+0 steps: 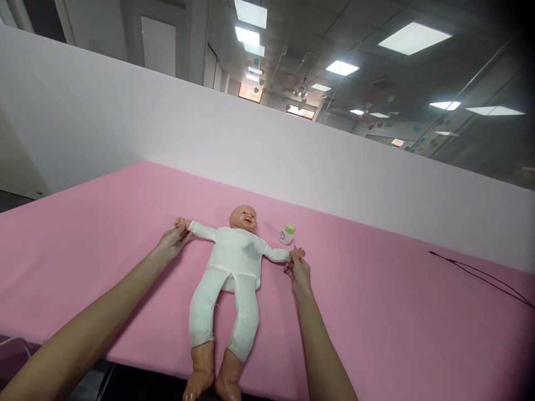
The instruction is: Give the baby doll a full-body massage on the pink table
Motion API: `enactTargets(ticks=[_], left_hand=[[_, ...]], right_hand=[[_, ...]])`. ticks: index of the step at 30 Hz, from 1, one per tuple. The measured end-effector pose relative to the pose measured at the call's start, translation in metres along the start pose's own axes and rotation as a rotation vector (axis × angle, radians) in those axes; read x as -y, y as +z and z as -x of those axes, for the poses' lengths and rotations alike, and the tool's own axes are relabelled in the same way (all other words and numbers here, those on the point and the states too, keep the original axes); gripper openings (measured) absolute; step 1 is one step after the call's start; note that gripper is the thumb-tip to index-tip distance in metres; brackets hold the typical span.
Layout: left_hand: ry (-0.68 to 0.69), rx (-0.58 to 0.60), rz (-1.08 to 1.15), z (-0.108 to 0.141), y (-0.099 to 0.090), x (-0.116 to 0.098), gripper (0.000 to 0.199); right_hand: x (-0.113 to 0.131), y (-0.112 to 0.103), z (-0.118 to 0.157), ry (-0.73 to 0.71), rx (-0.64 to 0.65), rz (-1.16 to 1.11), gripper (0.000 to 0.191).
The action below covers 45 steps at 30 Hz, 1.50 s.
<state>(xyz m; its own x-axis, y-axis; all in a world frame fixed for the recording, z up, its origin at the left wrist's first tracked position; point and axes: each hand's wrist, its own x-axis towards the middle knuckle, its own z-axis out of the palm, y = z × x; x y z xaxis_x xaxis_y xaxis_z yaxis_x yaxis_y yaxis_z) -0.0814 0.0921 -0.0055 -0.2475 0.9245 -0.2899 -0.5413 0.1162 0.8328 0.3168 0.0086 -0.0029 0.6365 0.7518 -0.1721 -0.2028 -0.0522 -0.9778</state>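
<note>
A baby doll [236,253] in a white cloth suit lies on its back on the pink-covered table [376,312], its bare feet at the front edge. Its arms are stretched out to both sides. My left hand [172,240] is closed on the doll's hand at the left. On the other side, my right hand [300,270] pinches the doll's other hand between thumb and fingers. Just beyond that arm, near the doll's head, a small white jar [286,236] with a green lid rests tilted on the cloth.
A white partition [267,145] runs along the back of the table. At the right, a thin black cable [480,275] lies across the pink cover. A white cable [16,341] shows below the table's front left edge.
</note>
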Motion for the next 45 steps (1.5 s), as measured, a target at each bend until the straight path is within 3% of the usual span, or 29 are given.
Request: enactTargets(ticks=[3,6,9,12,14,16,20,22,25,28,31,33,35,37,41,45], left_hand=[[0.086,0.044,-0.079,0.005,0.002,-0.002,0.027],[0.376,0.182,-0.256,0.023,0.012,-0.002,0.033],[0.675,0.375,-0.496,0.044,0.02,0.003,0.026],[0.958,0.68,-0.746,0.058,0.022,0.013,0.018],[1.096,0.822,-0.866,0.062,0.02,0.02,0.019],[1.143,0.857,-0.913,0.063,0.019,0.024,0.021],[1.018,0.823,-0.879,0.062,0.02,0.024,0.019],[0.907,0.731,-0.772,0.061,0.022,0.02,0.018],[0.7,0.435,-0.51,0.052,0.023,0.015,0.02],[0.41,0.127,-0.21,0.035,0.018,0.009,0.023],[0.071,-0.086,0.03,0.02,0.01,0.005,0.023],[-0.006,-0.126,0.077,0.018,0.008,0.002,0.022],[0.1,-0.061,0.003,0.024,0.01,0.0,0.019],[0.305,0.055,-0.157,0.036,0.015,-0.002,0.021],[0.722,0.347,-0.482,0.062,0.023,0.003,0.02],[1.137,0.75,-0.875,0.069,0.024,0.016,0.018]], right_hand=[[0.006,0.004,0.006,-0.103,0.036,-0.025,0.047],[0.013,0.016,0.025,-0.397,0.123,0.077,0.049],[0.013,0.028,0.046,-0.736,0.282,0.289,0.035],[0.007,0.036,0.062,-1.019,0.543,0.585,0.018],[0.003,0.039,0.068,-1.117,0.655,0.755,0.018],[0.002,0.04,0.071,-1.152,0.69,0.848,0.019],[0.002,0.04,0.07,-1.103,0.707,0.786,0.02],[0.002,0.039,0.066,-1.008,0.676,0.677,0.019],[0.003,0.034,0.052,-0.768,0.445,0.457,0.027],[0.004,0.021,0.029,-0.439,0.159,0.214,0.041],[0.003,0.007,0.007,-0.13,0.042,-0.001,0.04],[0.002,0.002,-0.001,-0.006,0.014,-0.113,0.036],[0.003,0.003,0.0,0.011,0.016,-0.166,0.034],[0.007,0.009,0.01,-0.096,0.074,-0.146,0.036],[0.017,0.026,0.043,-0.498,0.303,0.064,0.037],[0.014,0.037,0.069,-0.841,0.666,0.422,0.017]])
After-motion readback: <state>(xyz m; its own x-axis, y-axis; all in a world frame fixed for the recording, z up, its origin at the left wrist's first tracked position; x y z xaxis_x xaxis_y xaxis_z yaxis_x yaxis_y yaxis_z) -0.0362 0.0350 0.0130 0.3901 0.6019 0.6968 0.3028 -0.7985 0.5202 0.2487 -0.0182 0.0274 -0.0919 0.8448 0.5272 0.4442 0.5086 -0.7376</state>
